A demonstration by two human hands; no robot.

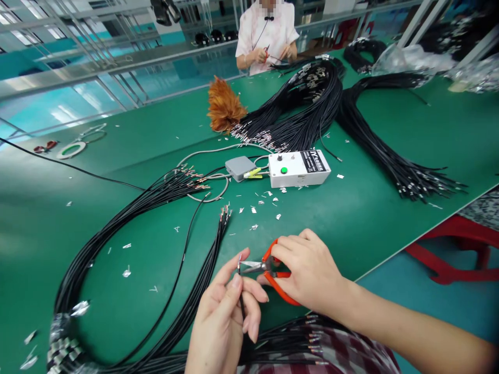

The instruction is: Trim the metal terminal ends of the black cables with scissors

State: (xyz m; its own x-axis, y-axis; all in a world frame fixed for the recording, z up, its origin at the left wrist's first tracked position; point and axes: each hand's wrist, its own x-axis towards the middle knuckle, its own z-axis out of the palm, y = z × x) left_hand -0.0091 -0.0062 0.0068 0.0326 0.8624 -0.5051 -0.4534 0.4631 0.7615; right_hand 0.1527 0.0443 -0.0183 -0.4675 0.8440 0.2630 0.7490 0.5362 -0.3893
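Between thumb and fingers, my left hand [222, 317] pinches a black cable [242, 304] close to its stripped, pale end. Red-handled scissors [253, 267] are gripped in my right hand [312, 267], their blades pointing left at the cable tip. Whether the blades touch it I cannot tell. Left of my hands, a loop of black cables [105, 228] lies on the table with bare copper ends. A smaller bunch of cable ends [223, 221] points up just beyond my left hand. More cables [284, 337] lie across my lap below my hands.
A white box with a green button [300, 170] sits mid-table beside a grey block [239, 168]. Behind it are a large cable pile [304, 104] and an orange feather duster [224, 106]. Foil scraps dot the green table [163, 259]. A person [267, 39] works opposite. A red stool [460, 249] stands right.
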